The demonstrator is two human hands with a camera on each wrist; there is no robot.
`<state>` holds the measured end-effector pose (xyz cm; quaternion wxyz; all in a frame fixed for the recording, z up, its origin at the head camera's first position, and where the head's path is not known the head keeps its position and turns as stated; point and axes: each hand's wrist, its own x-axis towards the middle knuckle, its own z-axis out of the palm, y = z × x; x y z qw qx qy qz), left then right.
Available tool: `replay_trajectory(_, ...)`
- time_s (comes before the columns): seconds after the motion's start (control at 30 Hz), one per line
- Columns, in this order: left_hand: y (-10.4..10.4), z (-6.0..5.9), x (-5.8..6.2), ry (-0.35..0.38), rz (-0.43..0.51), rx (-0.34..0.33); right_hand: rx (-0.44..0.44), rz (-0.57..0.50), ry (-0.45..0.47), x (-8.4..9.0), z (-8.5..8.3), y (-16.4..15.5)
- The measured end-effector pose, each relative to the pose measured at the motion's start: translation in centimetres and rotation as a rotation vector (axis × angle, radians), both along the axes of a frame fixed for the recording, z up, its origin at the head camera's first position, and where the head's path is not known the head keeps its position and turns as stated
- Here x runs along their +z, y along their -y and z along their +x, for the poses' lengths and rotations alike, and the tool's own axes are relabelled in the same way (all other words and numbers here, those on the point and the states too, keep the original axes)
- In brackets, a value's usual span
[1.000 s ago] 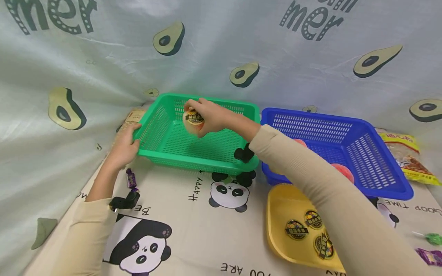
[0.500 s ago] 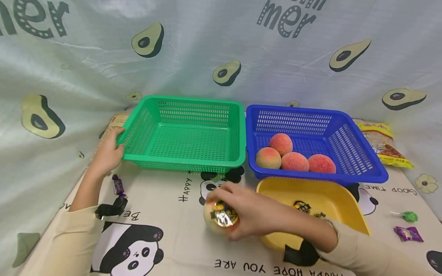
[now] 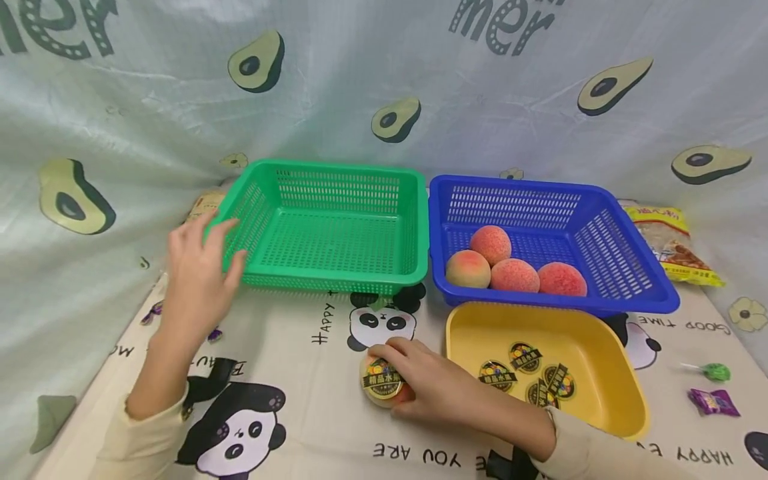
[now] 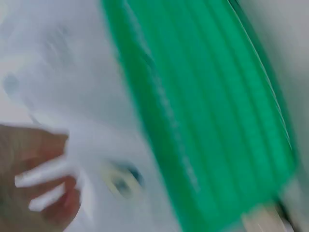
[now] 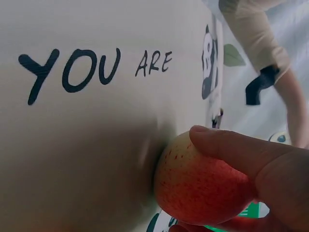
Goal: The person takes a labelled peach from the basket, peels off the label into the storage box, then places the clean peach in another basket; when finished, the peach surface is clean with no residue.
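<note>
In the head view my right hand (image 3: 429,383) grips a sticker-topped apple (image 3: 383,381) at mid-table, in front of the green basket. The right wrist view shows my thumb (image 5: 231,147) across its red-speckled, yellowish skin, with its side right at the tablecloth. A round black-and-gold label covers the side facing up in the head view. My left hand (image 3: 201,273) hovers by the left end of the green basket (image 3: 333,278), fingers spread and holding nothing. The left wrist view, blurred, has those fingers apart from the basket wall (image 4: 207,111).
Several peaches (image 3: 515,275) sit along the near side of a blue basket (image 3: 624,300). In front is a yellow tray (image 3: 606,400) with several round stickers (image 3: 497,375). A lollipop (image 3: 716,372), a purple candy (image 3: 714,403) and a yellow food bag (image 3: 666,240) are at right.
My right hand has carried the apple out from over the green basket to the table nearer me. My left hand has let go of the green basket's rim and lifted away.
</note>
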<state>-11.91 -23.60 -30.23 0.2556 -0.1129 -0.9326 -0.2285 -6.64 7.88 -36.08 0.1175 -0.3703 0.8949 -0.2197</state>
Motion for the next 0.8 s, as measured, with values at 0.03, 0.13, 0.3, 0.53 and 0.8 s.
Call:
replay_trajectory(0.03,-1.1,0.7,0.2,-0.019,-0.019,-0.093,-0.002,0.010,-0.008,0.1,0.0,0.0)
replay_trajectory(0.13,-4.1,2.4,-0.1,0.134,-0.024,-0.379,-0.020,0.017,-0.034,0.5,-0.1,-0.3)
replay_trajectory(0.3,-7.1,3.7,-3.4,0.528,-0.034,-0.587,-0.099,-0.007,-0.025,1.5,-0.1,-1.2)
replay_trajectory(0.53,-9.9,4.5,-6.2,0.572,-0.066,-0.670,-0.132,-0.167,0.009,1.6,-0.2,-1.3)
replay_trajectory(0.8,-10.5,4.7,-6.6,0.570,-0.029,-0.680,-0.125,-0.364,0.265,2.2,-0.2,-2.0)
